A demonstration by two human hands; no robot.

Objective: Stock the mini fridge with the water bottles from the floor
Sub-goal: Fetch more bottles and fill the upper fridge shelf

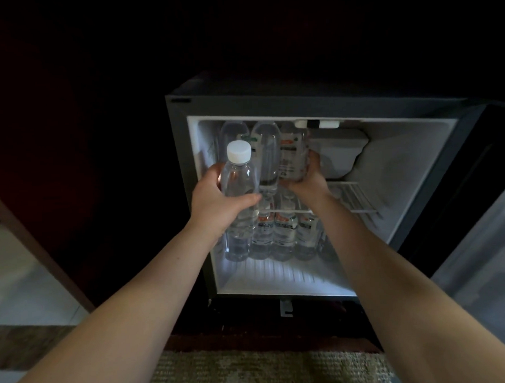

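The open mini fridge (402, 169) glows white inside a dark cabinet. My left hand (214, 201) grips a clear, label-free water bottle (238, 177) with a white cap, upright in front of the fridge's left side. My right hand (308, 180) reaches inside and holds a labelled water bottle (293, 155) on the upper wire shelf (348, 193). Two more bottles (265, 150) stand on that shelf to its left. Several labelled bottles (281, 233) stand in a row on the fridge floor below.
The fridge door (475, 218) hangs open at the right. A small freezer box (341, 151) fills the upper middle of the fridge. The right side of the shelf and the fridge floor's front strip hold nothing. Patterned carpet (252, 372) lies at the bottom.
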